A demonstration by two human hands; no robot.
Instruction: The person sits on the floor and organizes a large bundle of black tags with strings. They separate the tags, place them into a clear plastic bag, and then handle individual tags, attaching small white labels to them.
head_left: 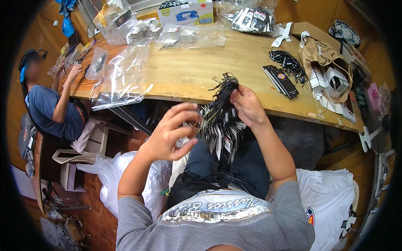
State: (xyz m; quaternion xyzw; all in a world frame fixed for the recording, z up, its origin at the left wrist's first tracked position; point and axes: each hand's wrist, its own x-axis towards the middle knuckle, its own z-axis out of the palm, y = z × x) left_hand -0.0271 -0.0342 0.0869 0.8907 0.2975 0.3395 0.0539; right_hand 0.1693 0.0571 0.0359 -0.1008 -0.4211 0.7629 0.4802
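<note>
While a long, pale-yellow wooden desk [184, 71] stretches ahead, a fan-shaped bundle of black-corded, black-and-white card tags [227, 118] hangs over the dark-trousered lap [253, 163]; the left hand [171, 131] curls loosely beside it, its hold unclear, and the right hand [251, 108] pinches the gathered cords [227, 85], apparently so the tags dangle free.

wall [44, 21]: brown wood | table [188, 69]: long, yellowish wood | floor [100, 205]: reddish-brown parquet | seat [97, 140]: pale, left side
</note>
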